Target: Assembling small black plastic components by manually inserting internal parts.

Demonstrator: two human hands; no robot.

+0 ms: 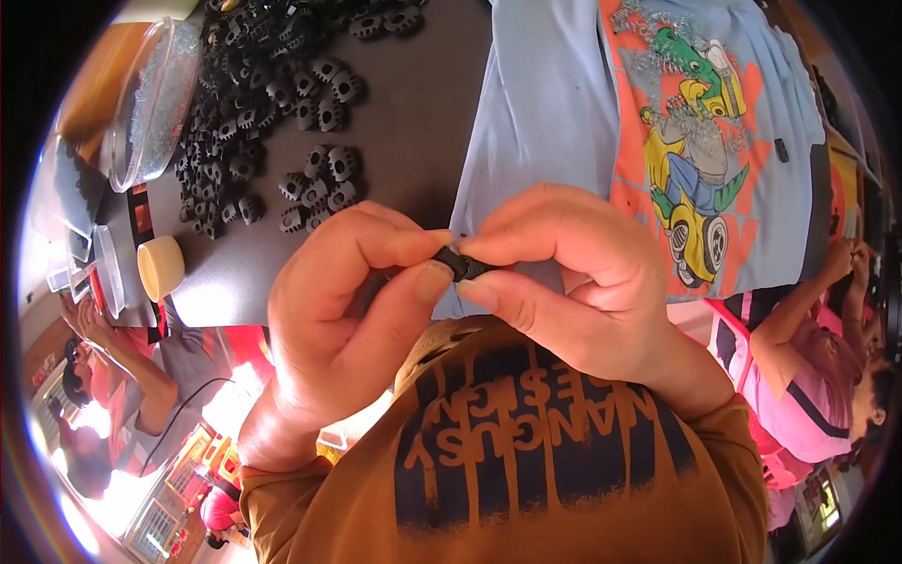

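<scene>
My left hand point(343, 301) and my right hand point(578, 273) meet above the table's near edge. Between them is a small black plastic clip point(459, 263), pinched from both sides by thumb and forefinger. Fingertips cover much of it, so its exact shape is hard to make out. Beyond my left hand lies a loose group of black toothed plastic pieces point(321, 183), with a large heap of similar pieces point(240, 108) farther back. A light blue printed cloth point(545, 113) spreads under and beyond my right hand.
Small silvery coil-like bits point(653, 23) are scattered on the cloth, with one black piece point(782, 150) at its right. At left stand a clear tub point(127, 141) of similar bits and a cream round container point(162, 267). Co-workers sit at both sides.
</scene>
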